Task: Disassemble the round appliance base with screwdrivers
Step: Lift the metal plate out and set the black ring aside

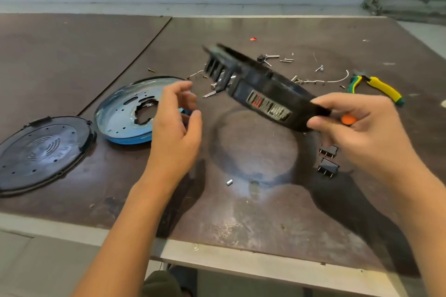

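Note:
My right hand grips the black ring-shaped housing of the appliance base by its near rim and holds it tilted above the table. A silver and red label shows on its side. An orange tool end shows inside the same hand. My left hand hovers to the left of the housing with fingers loosely curled, holding nothing. A blue metal plate with a broken centre hole lies behind that hand. A black round cover lies at the far left.
Loose screws and small metal parts are scattered behind the housing. Yellow-green pliers lie at the right. Two black switches sit under my right hand, and a small metal piece lies near the middle. The table's front edge runs close to me.

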